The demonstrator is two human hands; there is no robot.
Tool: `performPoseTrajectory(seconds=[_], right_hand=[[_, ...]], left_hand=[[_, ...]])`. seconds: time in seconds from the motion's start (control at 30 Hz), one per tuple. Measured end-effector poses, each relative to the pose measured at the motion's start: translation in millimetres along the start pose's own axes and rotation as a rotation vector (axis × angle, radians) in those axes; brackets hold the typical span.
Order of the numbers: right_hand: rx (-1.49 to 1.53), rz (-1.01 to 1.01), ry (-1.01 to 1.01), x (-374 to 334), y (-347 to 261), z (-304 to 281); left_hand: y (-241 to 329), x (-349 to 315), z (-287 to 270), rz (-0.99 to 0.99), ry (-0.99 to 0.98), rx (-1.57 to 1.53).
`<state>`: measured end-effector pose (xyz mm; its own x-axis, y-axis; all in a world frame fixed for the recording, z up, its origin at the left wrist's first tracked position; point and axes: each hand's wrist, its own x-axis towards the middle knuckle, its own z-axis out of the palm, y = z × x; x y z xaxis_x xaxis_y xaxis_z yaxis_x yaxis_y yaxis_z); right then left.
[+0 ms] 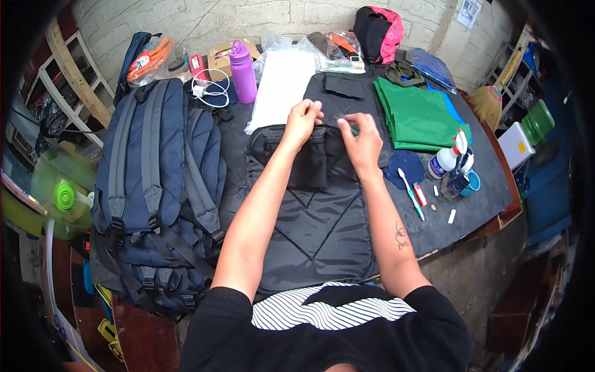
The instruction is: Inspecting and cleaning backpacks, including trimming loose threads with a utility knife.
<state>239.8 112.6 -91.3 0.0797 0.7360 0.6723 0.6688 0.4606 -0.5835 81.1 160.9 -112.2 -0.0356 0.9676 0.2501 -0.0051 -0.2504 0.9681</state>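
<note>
A black backpack lies spread open on the table in front of me, its quilted lining facing up. Across its upper part is a dark inner pocket. Just over that pocket's top edge, my left hand is closed with the fingertips pinched together; what they hold, if anything, is too small to name. To its right, my right hand curls its fingers around a small item, of which only a greenish bit shows. The two hands are apart.
Stacked navy backpacks fill the left side. Behind stand a purple bottle and a white sheet-like pack. At right lie a folded green sheet, a spray bottle, a toothbrush and a blue cup.
</note>
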Motion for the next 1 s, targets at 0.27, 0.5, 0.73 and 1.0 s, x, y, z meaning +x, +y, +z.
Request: performPoseTrajectory(seconds=[0.27,0.5,0.73,1.0], right_hand=[[0.761,0.641,-0.428,-35.7,70.4,-7.2],[0.835,0.54,-0.419,-30.7,53.2,-9.7],[0.778,0.394,-0.276,-40.3,61.4,14.0],[0.304,0.313,-0.233,-29.2,38.9,14.6]], left_hand=[[7.6,4.7,-18.5,0.321,-0.038,0.434],[32.6,-2.8,11.9,0.465,-0.5,0.953],[3.9,7.0,9.5,0.22,-0.252,0.428],[8.9,-1.3,13.3,0.245,-0.212,0.51]])
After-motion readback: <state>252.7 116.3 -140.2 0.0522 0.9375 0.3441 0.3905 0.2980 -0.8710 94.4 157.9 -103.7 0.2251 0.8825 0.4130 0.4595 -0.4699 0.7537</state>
